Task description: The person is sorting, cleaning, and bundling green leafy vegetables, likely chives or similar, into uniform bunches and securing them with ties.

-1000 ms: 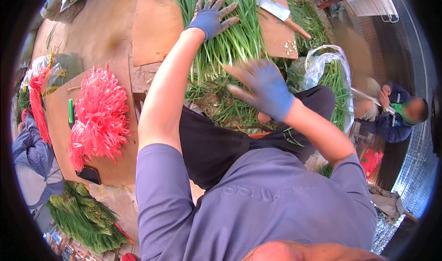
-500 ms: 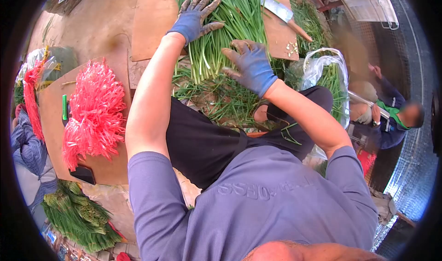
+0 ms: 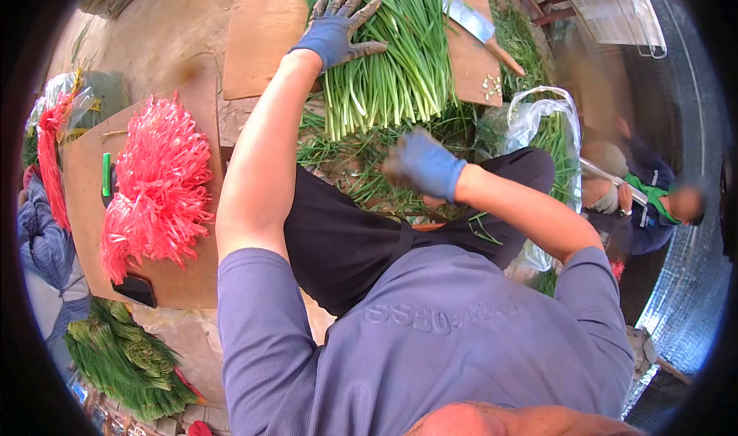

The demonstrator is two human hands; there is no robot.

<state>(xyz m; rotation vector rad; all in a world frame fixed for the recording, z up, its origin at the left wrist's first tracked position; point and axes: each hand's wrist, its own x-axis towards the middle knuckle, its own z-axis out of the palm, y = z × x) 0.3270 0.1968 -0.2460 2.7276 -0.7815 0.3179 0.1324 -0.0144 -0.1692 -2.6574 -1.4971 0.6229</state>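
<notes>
Greens [image 3: 388,74] cropped above, left hand [image 3: 335,34] splayed on them, right hand [image 3: 427,164] blurred, its closure unclear

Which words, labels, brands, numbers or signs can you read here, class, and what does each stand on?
"SS": part of longer raised, upside-down lettering on the grey-purple cloth shirt; the rest is unclear.
Dark marks on the clear plastic bag with yellow bands: too small to read.

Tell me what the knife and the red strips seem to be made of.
Knife blade: smooth metal, likely steel, by its silvery shine.
Handle: probably wood, by its brown, duller look.
Red strips: apparently thin, glossy plastic, by their crinkles and bright glints.
</notes>
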